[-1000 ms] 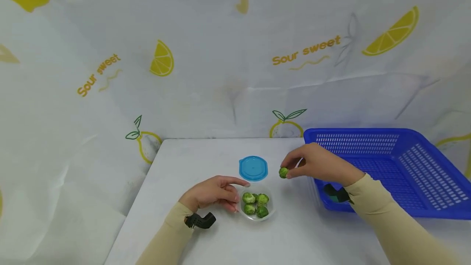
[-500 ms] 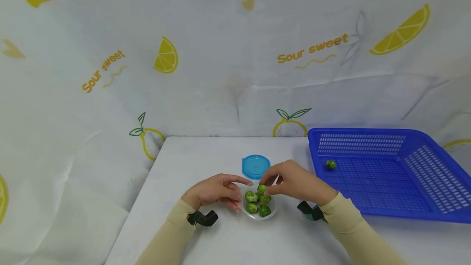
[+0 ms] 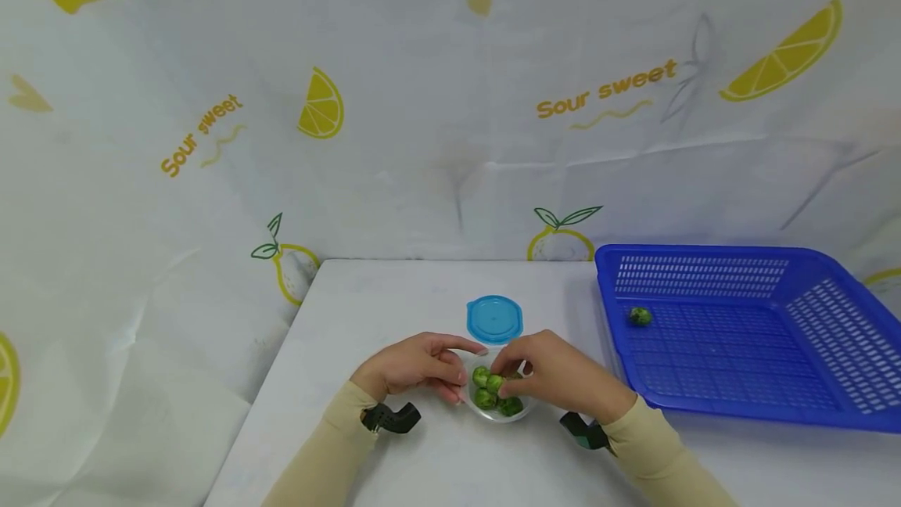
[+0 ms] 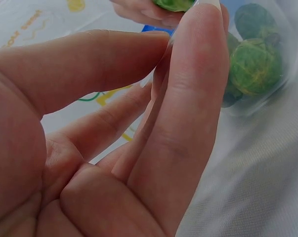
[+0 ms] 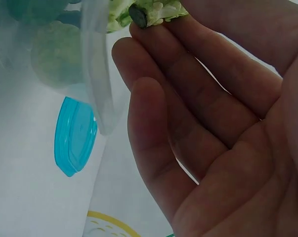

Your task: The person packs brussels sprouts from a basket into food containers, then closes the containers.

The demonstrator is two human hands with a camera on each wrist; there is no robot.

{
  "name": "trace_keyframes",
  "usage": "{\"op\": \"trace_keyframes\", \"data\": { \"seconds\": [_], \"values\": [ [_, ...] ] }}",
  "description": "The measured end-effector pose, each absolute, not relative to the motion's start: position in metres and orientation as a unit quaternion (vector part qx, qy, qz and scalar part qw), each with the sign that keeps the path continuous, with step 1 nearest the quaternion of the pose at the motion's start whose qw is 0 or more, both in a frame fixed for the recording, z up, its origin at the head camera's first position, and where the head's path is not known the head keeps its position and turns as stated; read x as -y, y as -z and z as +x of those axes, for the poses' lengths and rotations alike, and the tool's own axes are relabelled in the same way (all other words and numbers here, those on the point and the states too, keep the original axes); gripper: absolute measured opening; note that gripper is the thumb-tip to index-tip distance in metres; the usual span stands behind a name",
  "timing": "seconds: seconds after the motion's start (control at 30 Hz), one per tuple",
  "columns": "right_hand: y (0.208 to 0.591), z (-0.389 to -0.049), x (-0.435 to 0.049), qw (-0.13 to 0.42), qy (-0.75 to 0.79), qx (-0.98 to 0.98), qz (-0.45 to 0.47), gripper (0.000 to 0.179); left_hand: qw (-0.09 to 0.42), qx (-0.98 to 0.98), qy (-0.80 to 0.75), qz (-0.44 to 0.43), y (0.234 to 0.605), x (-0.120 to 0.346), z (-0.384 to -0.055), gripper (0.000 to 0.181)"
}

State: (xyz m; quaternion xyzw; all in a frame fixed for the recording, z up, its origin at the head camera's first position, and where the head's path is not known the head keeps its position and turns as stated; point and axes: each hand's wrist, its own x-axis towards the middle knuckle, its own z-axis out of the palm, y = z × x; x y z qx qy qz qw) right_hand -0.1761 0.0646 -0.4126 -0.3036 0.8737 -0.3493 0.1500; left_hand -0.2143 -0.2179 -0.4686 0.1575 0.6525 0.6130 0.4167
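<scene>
You are facing a white table (image 3: 380, 303); behind its far edge and along its left, a creased white sheet (image 3: 408, 139) is showing lemon prints (image 3: 321, 104) and orange lettering (image 3: 563, 106).

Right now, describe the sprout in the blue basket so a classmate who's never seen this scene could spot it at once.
Find the big blue basket at the right of the head view. Inside, toward its far left corner, lies a small round green sprout. It sits alone there, while the others cluster at the clear bowl.
</scene>
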Motion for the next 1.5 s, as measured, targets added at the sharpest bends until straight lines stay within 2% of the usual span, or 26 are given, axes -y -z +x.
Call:
{"op": "trace_keyframes", "data": {
  "seconds": [1.13, 1.5],
  "values": [
    [0.418, -0.165, -0.046, 0.107, 0.270, -0.897, -0.333, 0.014, 0.413, -0.655, -0.613, 0.158, 0.465, 0.218, -0.213, 0.052],
    [0.404, -0.166, -0.065, 0.113, 0.311, -0.888, -0.320, 0.017, 0.411, -0.656, -0.614, 0.154, 0.467, 0.218, -0.213, 0.051]
  ]
}}
